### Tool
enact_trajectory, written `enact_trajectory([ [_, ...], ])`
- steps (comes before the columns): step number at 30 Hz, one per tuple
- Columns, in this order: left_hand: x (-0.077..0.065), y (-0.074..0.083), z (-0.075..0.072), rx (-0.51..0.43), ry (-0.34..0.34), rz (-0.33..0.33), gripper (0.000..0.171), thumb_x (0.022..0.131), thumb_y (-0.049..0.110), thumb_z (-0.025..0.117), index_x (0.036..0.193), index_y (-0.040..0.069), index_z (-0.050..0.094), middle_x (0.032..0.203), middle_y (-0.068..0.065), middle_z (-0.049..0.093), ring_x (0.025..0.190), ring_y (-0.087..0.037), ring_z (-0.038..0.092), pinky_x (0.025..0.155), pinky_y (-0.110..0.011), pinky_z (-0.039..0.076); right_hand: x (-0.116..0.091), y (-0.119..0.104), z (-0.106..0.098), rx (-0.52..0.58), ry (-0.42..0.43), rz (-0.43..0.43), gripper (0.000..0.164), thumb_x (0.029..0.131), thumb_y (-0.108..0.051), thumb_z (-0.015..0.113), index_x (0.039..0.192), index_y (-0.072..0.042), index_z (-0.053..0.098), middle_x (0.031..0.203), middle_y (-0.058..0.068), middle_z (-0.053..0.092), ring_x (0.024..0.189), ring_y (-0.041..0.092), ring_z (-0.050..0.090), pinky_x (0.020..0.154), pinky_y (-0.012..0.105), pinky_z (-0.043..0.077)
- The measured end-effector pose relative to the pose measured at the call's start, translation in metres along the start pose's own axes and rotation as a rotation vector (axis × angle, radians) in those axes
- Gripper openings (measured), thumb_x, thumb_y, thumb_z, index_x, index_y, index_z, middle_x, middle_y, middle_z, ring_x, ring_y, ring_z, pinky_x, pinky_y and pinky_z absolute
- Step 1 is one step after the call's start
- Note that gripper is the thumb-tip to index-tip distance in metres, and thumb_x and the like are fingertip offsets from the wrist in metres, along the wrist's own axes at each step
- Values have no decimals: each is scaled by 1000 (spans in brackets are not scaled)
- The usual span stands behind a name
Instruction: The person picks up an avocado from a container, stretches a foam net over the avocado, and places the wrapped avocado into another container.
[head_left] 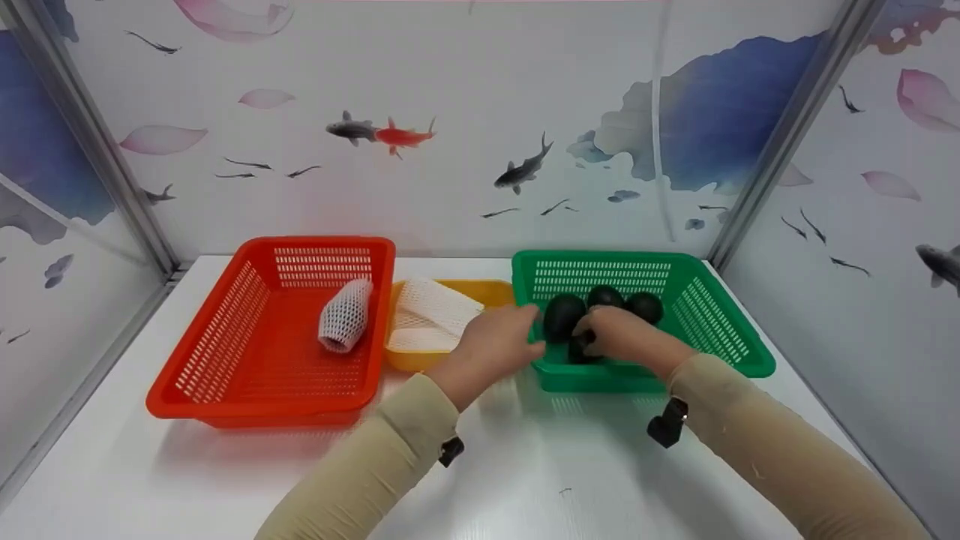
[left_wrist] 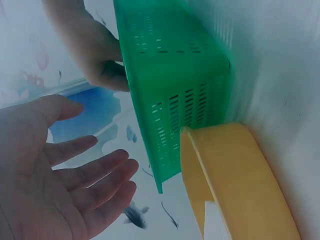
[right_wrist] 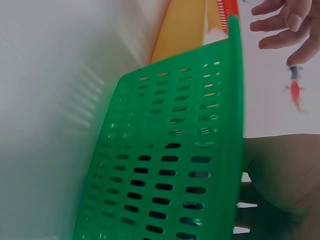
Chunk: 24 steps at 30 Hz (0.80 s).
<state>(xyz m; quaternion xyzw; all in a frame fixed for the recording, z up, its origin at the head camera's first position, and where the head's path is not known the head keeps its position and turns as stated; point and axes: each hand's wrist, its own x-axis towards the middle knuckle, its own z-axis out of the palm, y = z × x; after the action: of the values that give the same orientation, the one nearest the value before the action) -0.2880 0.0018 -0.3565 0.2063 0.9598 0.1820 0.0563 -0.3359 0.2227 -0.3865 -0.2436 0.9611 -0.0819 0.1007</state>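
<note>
Several dark, egg-shaped fruits that look like avocados (head_left: 564, 318) lie in the green basket (head_left: 720, 330). My right hand (head_left: 619, 334) reaches down inside it, fingers curled about the front avocado (head_left: 579, 351); in the right wrist view the basket wall hides the fingertips. My left hand (head_left: 495, 345) hovers by the basket's left rim, above the yellow basket's right side. In the left wrist view its palm shows, with fingers spread and holding nothing. White foam net sleeves (head_left: 435, 311) lie in the yellow basket (head_left: 495, 291).
At the left stands a red basket (head_left: 247, 360) with one white foam net sleeve (head_left: 346, 315) in it, seemingly round a dark fruit. The three baskets stand side by side on a white table (head_left: 510, 480). Printed panels (head_left: 465, 202) close off the back and sides.
</note>
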Motion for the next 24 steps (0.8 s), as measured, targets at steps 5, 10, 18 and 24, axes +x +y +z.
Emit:
enact_trajectory([
  [5,1,16,7,-1,-35,26,50,96,41,61,139,18,51,125,-1,59,99,-16,53,95,-34,48,5,1,-3,-36,-48,15,27,89,-6,70,116,0,70,114,14,65,109,30,60,94,45,49],
  [10,2,27,11,-4,-43,51,51,96,43,61,139,19,50,126,-1,58,101,-16,52,96,-32,47,8,6,-7,-33,-75,55,32,87,-7,73,119,-4,69,113,14,61,100,25,58,94,45,49],
  [18,6,31,16,-8,-55,49,50,95,43,61,138,20,51,127,0,58,103,-16,54,96,-34,48,21,10,-9,-39,-113,121,39,86,-12,75,124,-9,66,122,15,60,110,29,55,98,49,44],
  [24,8,32,17,-9,-44,66,47,96,42,61,137,20,52,126,0,59,102,-16,54,97,-34,48,33,13,-5,-50,-97,155,40,85,-14,77,121,-5,63,118,16,61,112,31,56,97,49,45],
])
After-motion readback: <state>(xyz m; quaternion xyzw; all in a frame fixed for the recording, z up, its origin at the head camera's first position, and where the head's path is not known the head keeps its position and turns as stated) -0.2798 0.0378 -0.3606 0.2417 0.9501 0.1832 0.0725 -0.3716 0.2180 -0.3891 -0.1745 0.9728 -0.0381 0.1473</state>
